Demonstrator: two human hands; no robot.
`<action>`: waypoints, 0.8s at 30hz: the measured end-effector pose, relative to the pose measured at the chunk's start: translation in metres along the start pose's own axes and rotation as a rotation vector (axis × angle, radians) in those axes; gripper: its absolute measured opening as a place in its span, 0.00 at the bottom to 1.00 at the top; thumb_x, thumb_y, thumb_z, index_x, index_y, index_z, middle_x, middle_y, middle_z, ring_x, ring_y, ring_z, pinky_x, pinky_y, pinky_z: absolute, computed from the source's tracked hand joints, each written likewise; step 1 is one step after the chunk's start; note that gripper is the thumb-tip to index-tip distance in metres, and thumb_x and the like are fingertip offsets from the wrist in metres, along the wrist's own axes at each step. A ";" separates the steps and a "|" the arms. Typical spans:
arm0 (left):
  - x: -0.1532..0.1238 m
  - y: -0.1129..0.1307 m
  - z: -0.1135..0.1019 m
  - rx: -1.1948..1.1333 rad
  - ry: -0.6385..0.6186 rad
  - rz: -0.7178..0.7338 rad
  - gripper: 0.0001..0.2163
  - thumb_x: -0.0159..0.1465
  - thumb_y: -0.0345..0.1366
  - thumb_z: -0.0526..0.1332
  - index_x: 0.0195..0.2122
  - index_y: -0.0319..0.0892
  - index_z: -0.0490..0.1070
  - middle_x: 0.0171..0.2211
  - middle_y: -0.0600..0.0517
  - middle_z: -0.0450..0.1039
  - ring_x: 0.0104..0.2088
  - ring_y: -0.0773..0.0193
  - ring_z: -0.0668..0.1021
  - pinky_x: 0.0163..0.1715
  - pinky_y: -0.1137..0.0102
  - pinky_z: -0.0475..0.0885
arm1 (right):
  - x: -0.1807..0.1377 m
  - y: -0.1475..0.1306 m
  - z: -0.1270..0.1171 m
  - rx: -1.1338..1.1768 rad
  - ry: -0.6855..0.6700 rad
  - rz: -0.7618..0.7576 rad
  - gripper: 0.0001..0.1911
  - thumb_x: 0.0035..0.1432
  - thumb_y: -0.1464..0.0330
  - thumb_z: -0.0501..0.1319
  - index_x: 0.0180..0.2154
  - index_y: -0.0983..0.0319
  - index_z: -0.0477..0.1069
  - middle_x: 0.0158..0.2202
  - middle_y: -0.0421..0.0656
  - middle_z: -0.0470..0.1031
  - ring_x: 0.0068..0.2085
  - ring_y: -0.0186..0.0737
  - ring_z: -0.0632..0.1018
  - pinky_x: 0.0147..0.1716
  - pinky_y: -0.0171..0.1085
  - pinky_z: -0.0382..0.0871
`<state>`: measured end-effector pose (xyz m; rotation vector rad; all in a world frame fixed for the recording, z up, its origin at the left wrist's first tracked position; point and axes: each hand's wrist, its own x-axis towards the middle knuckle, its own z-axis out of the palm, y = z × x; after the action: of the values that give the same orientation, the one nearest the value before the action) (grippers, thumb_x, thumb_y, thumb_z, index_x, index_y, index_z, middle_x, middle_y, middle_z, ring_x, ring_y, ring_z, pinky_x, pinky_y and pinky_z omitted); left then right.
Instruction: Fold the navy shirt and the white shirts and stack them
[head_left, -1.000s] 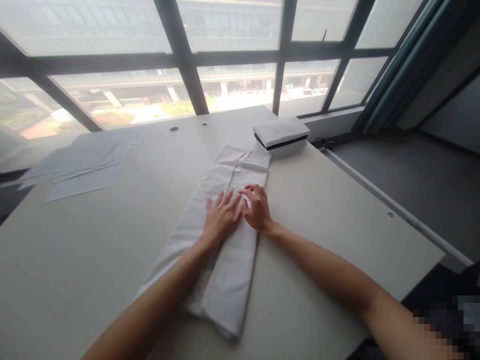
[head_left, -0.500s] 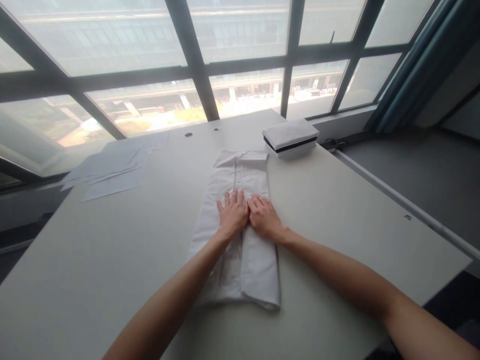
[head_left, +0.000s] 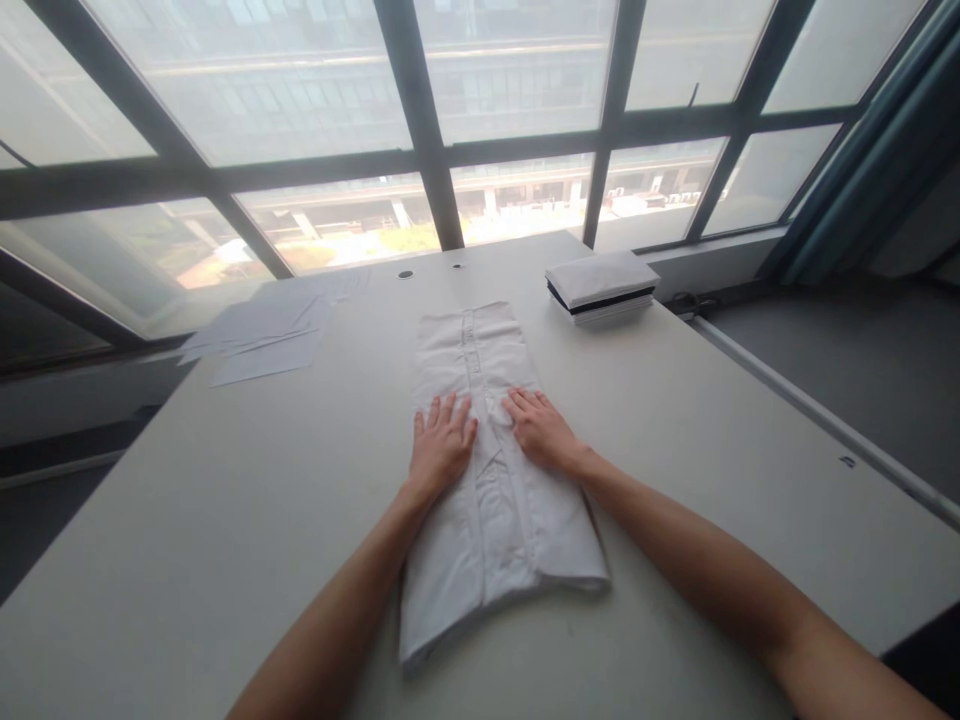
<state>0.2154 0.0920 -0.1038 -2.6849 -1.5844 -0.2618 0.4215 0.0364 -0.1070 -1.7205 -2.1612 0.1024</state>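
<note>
A white garment (head_left: 501, 530), folded into a long strip, lies lengthwise in front of me, its folded edges meeting along the middle. Its near end is uneven, and the left corner reaches closer to me than the right. My left hand (head_left: 442, 445) rests palm down on the left half with its fingers spread. On the right half my right hand (head_left: 541, 430) presses down, fingers stretched out over the cloth. A gap showing the garment's middle seam lies between the two hands. The exact kind of garment cannot be made out.
Everything lies on a white table (head_left: 315, 520). Loose white sheets (head_left: 270, 330) are spread at the back left. A white and black stack (head_left: 602, 285) stands at the back right edge. Windows (head_left: 517, 70) rise behind the table, with a blue curtain (head_left: 862, 170) at the right.
My hands have moved apart from the middle towards the two sides. The garment's near end has widened, its left corner coming closer to me. The view has shifted slightly.
</note>
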 end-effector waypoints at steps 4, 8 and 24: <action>0.001 0.004 0.000 0.010 0.007 -0.022 0.25 0.74 0.47 0.42 0.68 0.46 0.58 0.70 0.46 0.52 0.70 0.46 0.53 0.66 0.44 0.48 | 0.002 0.005 0.001 0.031 -0.017 -0.036 0.27 0.65 0.73 0.50 0.65 0.66 0.61 0.69 0.52 0.58 0.69 0.43 0.57 0.68 0.47 0.46; 0.003 0.006 -0.002 0.011 0.001 -0.021 0.28 0.72 0.52 0.44 0.69 0.46 0.57 0.70 0.45 0.51 0.70 0.44 0.52 0.65 0.42 0.48 | 0.003 0.007 0.001 0.034 0.001 -0.028 0.26 0.66 0.72 0.50 0.64 0.66 0.62 0.68 0.52 0.59 0.69 0.44 0.58 0.68 0.47 0.46; -0.043 -0.031 -0.010 0.099 0.001 -0.078 0.27 0.72 0.50 0.48 0.69 0.45 0.56 0.71 0.46 0.50 0.70 0.45 0.52 0.65 0.42 0.50 | 0.032 -0.084 0.001 0.050 -0.053 0.043 0.14 0.65 0.62 0.58 0.44 0.65 0.74 0.47 0.53 0.74 0.52 0.50 0.71 0.54 0.46 0.63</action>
<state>0.1669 0.0691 -0.1025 -2.5529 -1.6578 -0.1810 0.3374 0.0461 -0.0756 -1.7554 -2.1401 0.2145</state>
